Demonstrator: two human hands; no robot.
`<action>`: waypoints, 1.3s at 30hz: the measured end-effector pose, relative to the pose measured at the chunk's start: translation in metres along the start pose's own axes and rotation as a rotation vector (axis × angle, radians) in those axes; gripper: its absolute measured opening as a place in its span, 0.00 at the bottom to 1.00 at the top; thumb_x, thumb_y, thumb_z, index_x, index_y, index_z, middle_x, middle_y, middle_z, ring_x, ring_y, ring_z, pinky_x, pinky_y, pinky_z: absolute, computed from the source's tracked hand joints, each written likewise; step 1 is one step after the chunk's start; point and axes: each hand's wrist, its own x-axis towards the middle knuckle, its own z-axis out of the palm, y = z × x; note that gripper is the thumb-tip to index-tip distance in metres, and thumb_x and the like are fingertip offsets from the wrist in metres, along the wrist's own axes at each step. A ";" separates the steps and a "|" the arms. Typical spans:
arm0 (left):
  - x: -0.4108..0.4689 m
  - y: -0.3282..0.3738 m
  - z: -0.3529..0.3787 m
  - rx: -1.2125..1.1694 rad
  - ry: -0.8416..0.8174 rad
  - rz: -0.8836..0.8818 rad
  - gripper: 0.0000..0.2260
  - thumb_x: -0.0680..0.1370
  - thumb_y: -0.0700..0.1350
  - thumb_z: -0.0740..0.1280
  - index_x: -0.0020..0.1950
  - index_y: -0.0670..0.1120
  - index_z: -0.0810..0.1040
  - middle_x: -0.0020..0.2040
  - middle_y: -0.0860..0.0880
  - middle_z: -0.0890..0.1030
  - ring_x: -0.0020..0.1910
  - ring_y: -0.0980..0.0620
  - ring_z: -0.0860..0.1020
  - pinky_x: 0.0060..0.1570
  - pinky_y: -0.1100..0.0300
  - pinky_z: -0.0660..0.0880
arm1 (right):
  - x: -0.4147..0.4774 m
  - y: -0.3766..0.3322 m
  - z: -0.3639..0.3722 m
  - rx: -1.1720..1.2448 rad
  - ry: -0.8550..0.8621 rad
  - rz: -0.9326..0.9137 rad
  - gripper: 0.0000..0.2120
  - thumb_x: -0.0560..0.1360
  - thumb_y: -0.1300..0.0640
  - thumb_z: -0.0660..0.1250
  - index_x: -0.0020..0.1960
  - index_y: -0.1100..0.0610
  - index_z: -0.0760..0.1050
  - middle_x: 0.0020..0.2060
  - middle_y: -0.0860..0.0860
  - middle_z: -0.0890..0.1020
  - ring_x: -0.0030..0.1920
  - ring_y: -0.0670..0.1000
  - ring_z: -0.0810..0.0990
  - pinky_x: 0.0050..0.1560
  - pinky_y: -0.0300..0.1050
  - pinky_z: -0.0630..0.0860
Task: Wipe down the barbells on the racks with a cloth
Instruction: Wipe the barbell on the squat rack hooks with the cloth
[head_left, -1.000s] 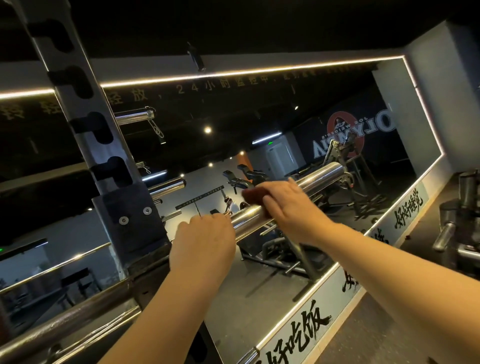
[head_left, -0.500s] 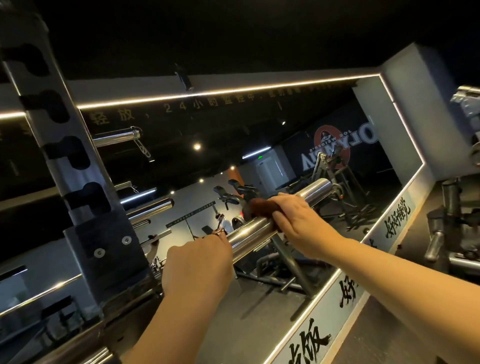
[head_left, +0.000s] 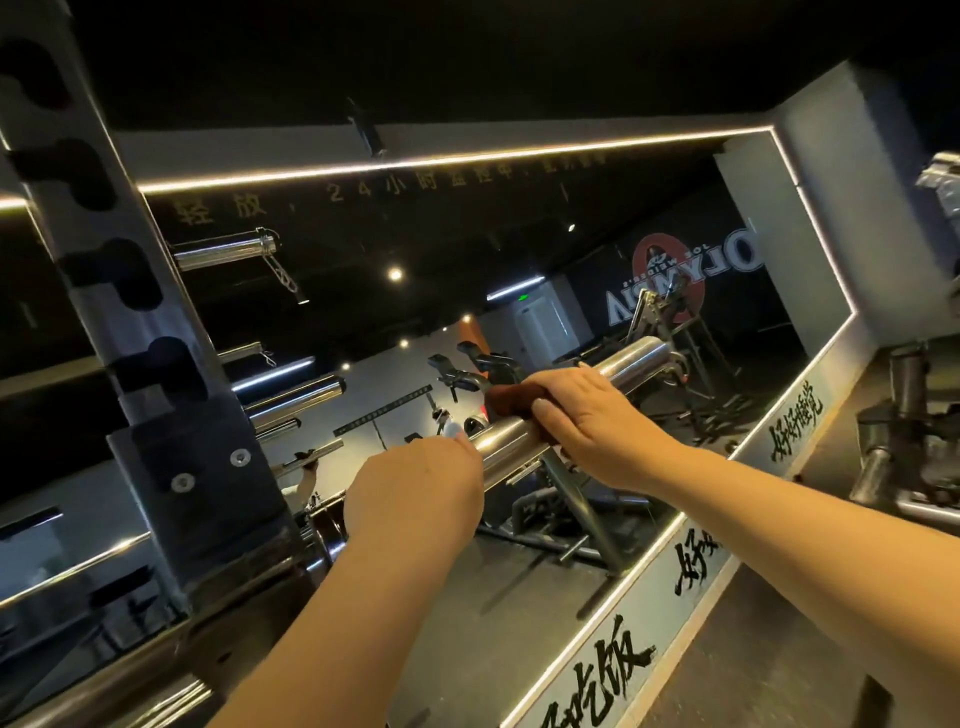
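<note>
1. Wall mirror (head_left: 691, 218): spans 10 to 3 o'clock, edged by a light strip, and reflects gym machines.
2. Rack upright (head_left: 119, 312): stands at 9 o'clock, with dark notches down its face. What these notches hold cannot be told.
3. Barbell (head_left: 631, 364): a chrome bar running from 7 o'clock up to 2 o'clock. It passes the foot of the upright, where its seat in the rack is hidden.
4. Right hand (head_left: 587, 421): near centre at 4 o'clock, fingers curled over the cloth, clamping it against the barbell.
5. Left hand (head_left: 415, 499): at 6 o'clock, knuckles toward the camera, fingers wrapped round the barbell just below the right hand.
6. Cloth (head_left: 506, 402): dark brown and draped over the barbell, it protrudes at the right hand's fingertips.
</note>
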 end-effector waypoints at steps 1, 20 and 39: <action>-0.002 0.002 0.002 -0.002 0.043 -0.003 0.13 0.86 0.43 0.56 0.70 0.43 0.70 0.48 0.44 0.81 0.46 0.45 0.82 0.55 0.49 0.79 | 0.002 0.007 -0.002 -0.005 0.014 0.007 0.14 0.86 0.48 0.54 0.66 0.49 0.74 0.56 0.42 0.77 0.59 0.43 0.71 0.65 0.44 0.66; -0.016 0.002 -0.004 0.012 0.154 -0.016 0.15 0.87 0.45 0.51 0.69 0.43 0.70 0.40 0.48 0.75 0.33 0.51 0.73 0.33 0.58 0.69 | 0.019 0.071 -0.028 0.084 0.158 0.261 0.14 0.85 0.48 0.57 0.62 0.53 0.76 0.51 0.50 0.79 0.52 0.50 0.79 0.58 0.59 0.79; -0.011 0.007 -0.007 0.008 0.150 0.013 0.14 0.85 0.48 0.49 0.58 0.45 0.72 0.34 0.51 0.63 0.42 0.46 0.77 0.41 0.51 0.70 | 0.049 0.123 -0.048 0.061 -0.078 0.308 0.12 0.85 0.48 0.58 0.58 0.54 0.74 0.47 0.49 0.79 0.48 0.51 0.80 0.47 0.43 0.76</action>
